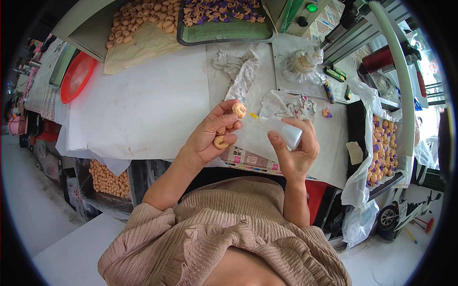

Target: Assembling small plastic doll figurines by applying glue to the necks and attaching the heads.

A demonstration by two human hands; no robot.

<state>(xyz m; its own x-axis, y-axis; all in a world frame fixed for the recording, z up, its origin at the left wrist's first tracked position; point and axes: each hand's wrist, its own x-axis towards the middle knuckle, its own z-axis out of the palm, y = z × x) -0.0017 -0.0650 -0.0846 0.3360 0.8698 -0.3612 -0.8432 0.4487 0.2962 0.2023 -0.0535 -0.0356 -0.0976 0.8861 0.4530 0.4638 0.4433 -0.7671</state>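
Note:
Between the thumb and fingertips of my left hand point(210, 129) is a small peach-coloured doll head point(239, 110), with its hollow-looking side turned up. More peach pieces point(220, 142) are tucked in the lower fingers of that hand. My right hand point(301, 151) is wrapped round a white squeeze bottle point(282, 132), tilted so that its yellow nozzle point(253, 115) points at the doll head. The nozzle tip is close to the head; whether they touch I cannot tell. A small peach and purple figure part point(327, 113) lies on the table to the right of the bottle.
Loose doll heads point(128, 28) are heaped at the back left, beside a dark tray point(229, 43) of peach and purple parts. A crumpled cloth point(241, 81) lies ahead of my hands. A plastic-lined box of figures point(383, 148) stands at right, a red basin point(78, 77) at left.

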